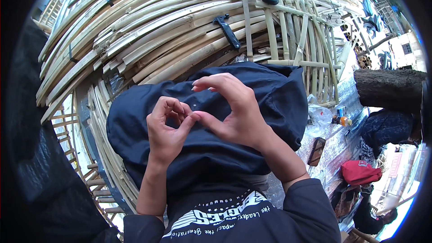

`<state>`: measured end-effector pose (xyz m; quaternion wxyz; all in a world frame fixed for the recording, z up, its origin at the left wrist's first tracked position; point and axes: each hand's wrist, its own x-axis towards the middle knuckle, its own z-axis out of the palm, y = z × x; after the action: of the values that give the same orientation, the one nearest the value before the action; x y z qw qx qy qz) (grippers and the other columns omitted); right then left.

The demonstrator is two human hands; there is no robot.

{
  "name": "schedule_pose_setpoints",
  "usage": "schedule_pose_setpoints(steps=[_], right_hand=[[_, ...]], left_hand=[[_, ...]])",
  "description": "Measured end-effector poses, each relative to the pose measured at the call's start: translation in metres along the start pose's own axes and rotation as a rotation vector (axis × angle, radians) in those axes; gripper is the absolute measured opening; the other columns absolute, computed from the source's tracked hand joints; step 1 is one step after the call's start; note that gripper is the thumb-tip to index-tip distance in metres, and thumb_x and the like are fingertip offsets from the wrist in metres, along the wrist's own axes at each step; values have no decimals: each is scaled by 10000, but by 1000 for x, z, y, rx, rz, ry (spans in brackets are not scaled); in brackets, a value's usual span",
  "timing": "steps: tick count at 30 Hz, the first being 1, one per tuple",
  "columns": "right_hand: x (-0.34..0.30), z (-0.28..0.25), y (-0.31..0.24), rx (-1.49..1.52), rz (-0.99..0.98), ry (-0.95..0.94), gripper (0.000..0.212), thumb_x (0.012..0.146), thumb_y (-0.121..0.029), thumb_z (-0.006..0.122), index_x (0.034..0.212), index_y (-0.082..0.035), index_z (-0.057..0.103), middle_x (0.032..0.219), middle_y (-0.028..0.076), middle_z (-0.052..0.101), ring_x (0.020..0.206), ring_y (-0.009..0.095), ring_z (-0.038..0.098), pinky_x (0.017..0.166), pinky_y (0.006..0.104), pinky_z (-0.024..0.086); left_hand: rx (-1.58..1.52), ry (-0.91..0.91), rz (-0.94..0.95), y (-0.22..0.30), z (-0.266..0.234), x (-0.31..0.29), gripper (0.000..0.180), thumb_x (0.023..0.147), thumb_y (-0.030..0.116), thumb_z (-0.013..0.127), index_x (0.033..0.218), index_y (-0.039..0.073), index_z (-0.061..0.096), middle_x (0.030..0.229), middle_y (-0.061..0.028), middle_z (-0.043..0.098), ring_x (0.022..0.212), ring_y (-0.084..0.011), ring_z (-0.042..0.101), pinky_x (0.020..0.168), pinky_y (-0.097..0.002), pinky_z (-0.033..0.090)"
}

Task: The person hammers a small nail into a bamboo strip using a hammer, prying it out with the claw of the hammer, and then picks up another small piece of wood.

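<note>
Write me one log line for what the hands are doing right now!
left hand: fingertips pinched together over dark cloth | right hand: thumb meets left fingertips, fingers arched | behind: bamboo strips, black-handled knife

1. The person wore a dark navy top [225,216] with white printed lettering and a striped emblem across the chest.
2. Its long sleeves [310,207] were pushed up, leaving both forearms bare.
3. The left hand [167,128] and right hand [234,108] were bare, apparently without rings, though the view was small.
</note>
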<state>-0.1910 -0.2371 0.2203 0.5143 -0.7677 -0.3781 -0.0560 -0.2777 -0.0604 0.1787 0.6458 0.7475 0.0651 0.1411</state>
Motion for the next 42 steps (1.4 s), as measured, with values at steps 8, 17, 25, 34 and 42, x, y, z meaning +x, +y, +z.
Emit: schedule_pose_setpoints(steps=[8,17,25,34,42], right_hand=[[-29,7,49,827,311,-249,179,953,-44,767,1118,19,740,1157,105,745,1057,148,715,940,326,591],[-40,-1,63,1108,406,-192,94,955,-58,779,978,-7,703,1216,141,731,1031,133,699,911,305,577],[21,-11,67,933,634,-13,125,1011,-198,757,980,-124,661,1230,54,754,1059,89,675,909,298,550],[74,-92,177,1207,652,545,280,1077,-169,608,1325,-52,558,1277,138,668,1147,273,647,971,418,582],[25,-111,213,1287,734,780,236,1057,-174,648,1252,-61,580,1274,123,672,1122,280,647,948,420,576]], left_hand=[[121,8,102,18,28,-14,335,863,-10,849,884,48,520,810,-57,732,709,-59,644,622,-225,500],[505,143,295,35,45,-21,369,819,28,865,1030,45,563,1029,-108,686,897,-166,642,776,-290,519],[-266,-586,914,119,223,-80,610,906,499,718,1278,19,655,1306,-197,628,1281,-396,586,1111,-524,422],[-401,-1335,647,114,235,-130,386,1035,350,559,1169,-1,646,1008,-193,696,961,-364,720,813,-487,561],[147,-673,937,23,126,9,393,934,239,772,1270,49,702,972,-65,719,853,-198,742,716,-302,591]])
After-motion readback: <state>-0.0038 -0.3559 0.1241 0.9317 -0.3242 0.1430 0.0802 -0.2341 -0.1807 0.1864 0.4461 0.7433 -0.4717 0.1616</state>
